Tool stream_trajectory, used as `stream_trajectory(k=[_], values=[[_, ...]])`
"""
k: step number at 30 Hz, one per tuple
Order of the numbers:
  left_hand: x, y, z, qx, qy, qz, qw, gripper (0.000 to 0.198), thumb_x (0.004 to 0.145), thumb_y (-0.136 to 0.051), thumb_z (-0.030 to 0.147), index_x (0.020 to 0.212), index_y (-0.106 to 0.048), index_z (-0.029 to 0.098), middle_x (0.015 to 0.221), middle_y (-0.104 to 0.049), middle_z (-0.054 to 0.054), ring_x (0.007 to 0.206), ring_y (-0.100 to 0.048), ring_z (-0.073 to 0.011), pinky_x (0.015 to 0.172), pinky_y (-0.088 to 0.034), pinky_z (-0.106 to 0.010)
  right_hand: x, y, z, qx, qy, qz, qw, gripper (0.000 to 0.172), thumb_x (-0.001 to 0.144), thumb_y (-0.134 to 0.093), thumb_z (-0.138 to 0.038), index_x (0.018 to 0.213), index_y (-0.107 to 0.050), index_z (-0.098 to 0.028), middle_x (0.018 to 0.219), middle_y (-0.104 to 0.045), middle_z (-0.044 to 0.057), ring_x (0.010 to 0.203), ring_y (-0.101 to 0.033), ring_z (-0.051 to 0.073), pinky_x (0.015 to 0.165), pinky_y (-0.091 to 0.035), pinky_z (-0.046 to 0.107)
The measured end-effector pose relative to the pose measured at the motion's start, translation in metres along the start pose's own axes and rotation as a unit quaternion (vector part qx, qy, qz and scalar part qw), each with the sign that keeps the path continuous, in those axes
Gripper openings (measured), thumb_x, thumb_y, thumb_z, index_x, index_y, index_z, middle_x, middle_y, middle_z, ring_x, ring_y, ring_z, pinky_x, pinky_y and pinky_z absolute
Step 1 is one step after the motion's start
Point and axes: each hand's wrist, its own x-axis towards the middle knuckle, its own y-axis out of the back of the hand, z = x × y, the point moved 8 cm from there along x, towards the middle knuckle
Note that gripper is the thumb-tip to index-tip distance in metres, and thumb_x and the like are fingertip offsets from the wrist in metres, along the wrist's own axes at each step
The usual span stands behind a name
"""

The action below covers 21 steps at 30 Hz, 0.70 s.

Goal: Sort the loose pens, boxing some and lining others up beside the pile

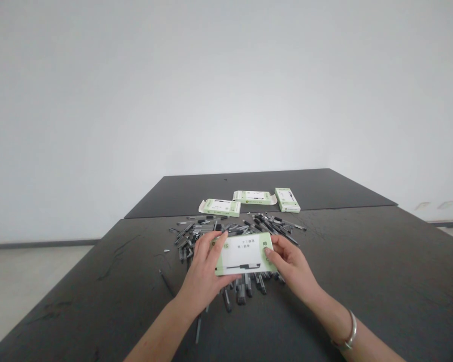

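Squarely between both hands [203,271] [290,266], pen box [245,254]

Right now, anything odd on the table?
Yes: slim black-and-grey pens lie spilled in a loose heap on the dark tabletop, and one stray pen sits apart, left of the left hand on a pale green cardboard box.

Thin card pen box [245,254], centre of frame: smooth paper stock, semi-matt print, pale grn + wht. Same card on 3 boxes [287,200], upper centre. Pens [211,229] in heap, centre: glossy blk/grey plastic barrels, some w/ semi-clear look. Tabletop [98,281], lower left: dark, matt, smooth, w/ pale scuffs. Wall [226,100], upper frame: matt wht paint. Polished silver-tone metal bangle [350,331], lower right. Floor [30,286], far left: pale, smooth.
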Motion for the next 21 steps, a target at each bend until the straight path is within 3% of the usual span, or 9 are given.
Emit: stream_trajectory(k=[4,7,12,16,19,21], values=[[-0.002,0.011,-0.009,-0.025,0.036,0.076,0.996,0.104,0.069,-0.083,0.033,0.149,-0.019,0.02,0.141,-0.037,-0.019,0.132,-0.039,-0.0359,0.107,-0.04,-0.054,0.006,0.011,0.005,0.074,-0.027,0.046,0.996,0.035,0.074,-0.074,-0.044,0.091,-0.06,-0.016,0.064,-0.063,-0.002,0.047,-0.051,0.008,0.044,-0.041,0.018],[-0.004,0.018,-0.015,-0.054,0.046,0.133,0.989,0.085,0.078,-0.075,0.032,0.146,-0.026,0.022,0.141,-0.038,-0.018,0.133,-0.04,-0.0335,0.106,-0.042,-0.054,0.019,0.031,0.007,0.122,-0.035,0.111,0.986,0.029,0.072,-0.076,-0.036,0.082,-0.06,-0.015,0.052,-0.054,-0.005,0.038,-0.036,0.003,0.034,-0.028,0.014],[-0.002,0.022,-0.013,-0.034,0.032,0.157,0.986,0.054,0.084,-0.065,0.02,0.132,-0.041,0.018,0.134,-0.043,-0.017,0.128,-0.045,-0.0303,0.105,-0.044,-0.052,0.065,0.085,0.001,0.201,-0.046,0.227,0.952,0.013,0.072,-0.071,-0.017,0.08,-0.062,-0.011,0.058,-0.062,0.002,0.049,-0.057,0.011,0.039,-0.045,0.017],[-0.001,0.025,-0.008,-0.012,0.017,0.163,0.986,0.041,0.085,-0.061,0.016,0.124,-0.046,0.017,0.131,-0.046,-0.016,0.126,-0.047,-0.0295,0.104,-0.044,-0.051,0.106,0.133,0.003,0.205,-0.043,0.304,0.929,0.006,0.078,-0.065,-0.013,0.081,-0.06,-0.012,0.054,-0.059,0.0,0.053,-0.061,0.011,0.046,-0.05,0.016],[-0.002,0.027,-0.008,-0.009,0.021,0.164,0.986,0.036,0.086,-0.058,0.013,0.12,-0.048,0.018,0.131,-0.045,-0.016,0.125,-0.048,-0.0288,0.104,-0.045,-0.051,0.124,0.158,0.017,0.202,-0.058,0.348,0.914,0.008,0.082,-0.064,-0.012,0.088,-0.059,-0.011,0.066,-0.065,0.004,0.059,-0.063,0.012,0.053,-0.053,0.018],[-0.002,0.027,-0.007,-0.008,0.019,0.165,0.986,0.034,0.086,-0.057,0.012,0.118,-0.049,0.018,0.13,-0.046,-0.015,0.125,-0.049,-0.0283,0.104,-0.045,-0.05,0.131,0.166,0.029,0.2,-0.075,0.36,0.908,0.016,0.088,-0.062,-0.018,0.101,-0.06,-0.01,0.086,-0.067,0.007,0.072,-0.066,0.014,0.064,-0.056,0.025]])
